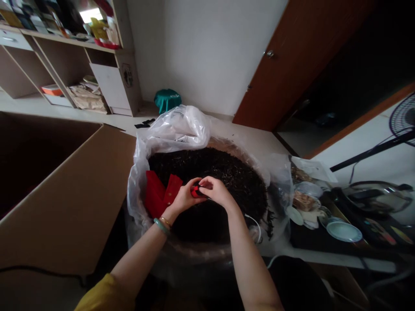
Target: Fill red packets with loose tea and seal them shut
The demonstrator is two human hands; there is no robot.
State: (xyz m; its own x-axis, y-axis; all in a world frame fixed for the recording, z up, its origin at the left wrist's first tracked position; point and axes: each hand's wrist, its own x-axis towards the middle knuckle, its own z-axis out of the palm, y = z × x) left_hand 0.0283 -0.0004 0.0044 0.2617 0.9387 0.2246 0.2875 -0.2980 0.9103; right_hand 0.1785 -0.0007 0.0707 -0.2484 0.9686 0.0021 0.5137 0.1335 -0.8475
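My left hand (185,198) is wrapped round a small red pouch (195,191) with a dark opening, held above a heap of dark, dried, shredded leaves (233,172). At the pouch's mouth my right hand (215,190) has its fingertips pressed together; what they pinch is hidden. The leaves fill a wide round container lined with a clear plastic bag (191,123). On the heap's left side lie several flat red pouches (155,194), close to my left wrist. A white ladle-like or cord-like piece (257,224) rests at the container's right edge.
A large open cardboard box (106,172) stands on the left. To the right, a low table holds lids (343,231) and bags of dried stuff (303,201), with a black fan (403,114) beyond. A green covered stool (167,100) stands by the wall, near a brown door (285,56).
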